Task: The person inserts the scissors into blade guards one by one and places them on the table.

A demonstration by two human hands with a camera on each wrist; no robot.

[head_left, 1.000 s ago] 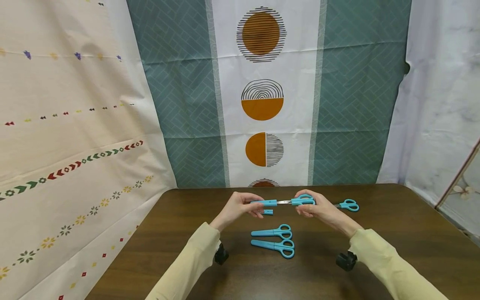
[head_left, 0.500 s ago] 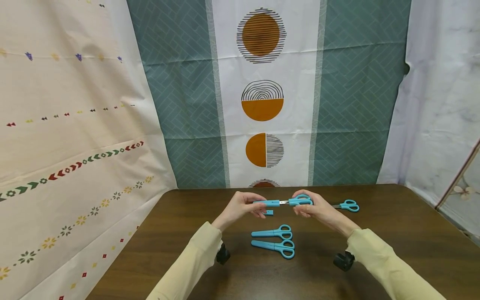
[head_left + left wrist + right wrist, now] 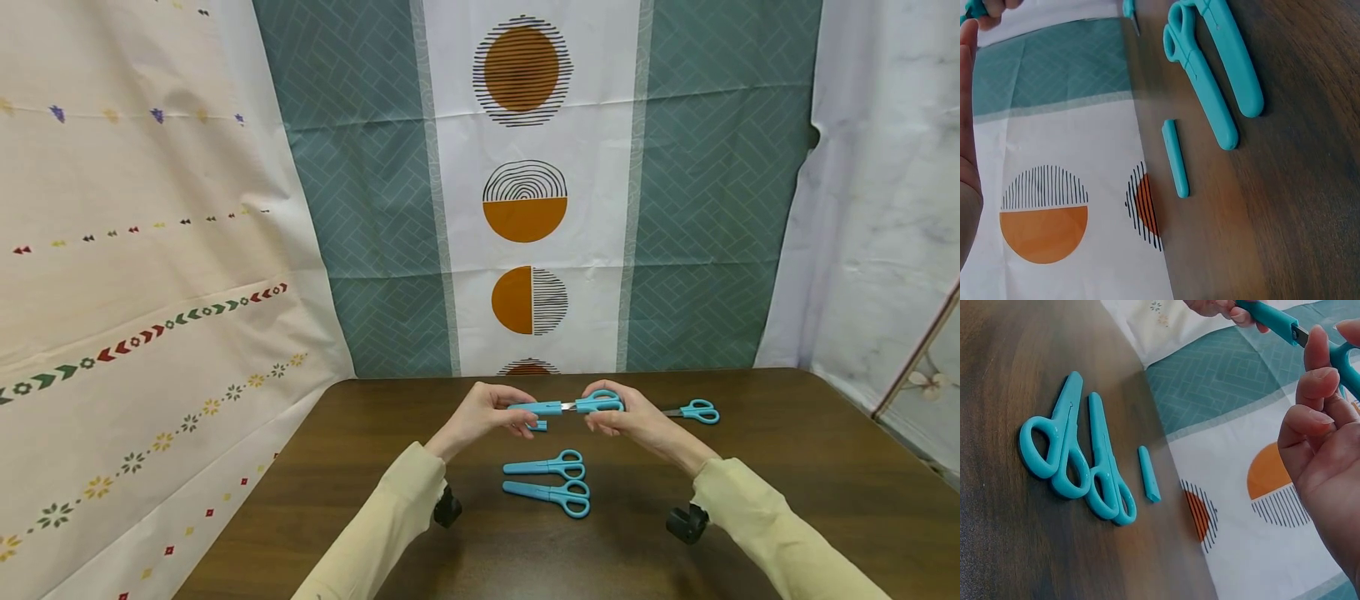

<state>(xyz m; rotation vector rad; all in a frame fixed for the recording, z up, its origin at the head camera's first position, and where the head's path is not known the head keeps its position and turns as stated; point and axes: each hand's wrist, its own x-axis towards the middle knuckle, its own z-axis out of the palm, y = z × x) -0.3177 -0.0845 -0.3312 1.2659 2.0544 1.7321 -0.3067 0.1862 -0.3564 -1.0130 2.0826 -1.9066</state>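
Above the table, my left hand [image 3: 495,408] pinches a light-blue blade cover [image 3: 546,408] between thumb and fingers. My right hand [image 3: 628,418] holds a pair of scissors [image 3: 597,402] by its blue handles, level with the cover. The blades point left into the cover's mouth. A short stretch of bare metal blade [image 3: 1301,335] shows between cover and handles in the right wrist view. The left wrist view catches only the edge of my left hand [image 3: 967,125]. In the right wrist view, my right hand [image 3: 1329,425] has its fingers bent at the handles.
Two scissors in blue covers, a farther pair [image 3: 546,467] and a nearer pair [image 3: 549,492], lie side by side on the brown table [image 3: 555,558]. A loose cover [image 3: 1176,159] lies beyond them. Uncovered scissors [image 3: 699,411] rest at the back right. Patterned cloth [image 3: 536,208] hangs behind.
My right hand has moved slightly left and my left hand slightly right. Less of the blade shows between the cover and the handles. The scissors on the table have stayed put.
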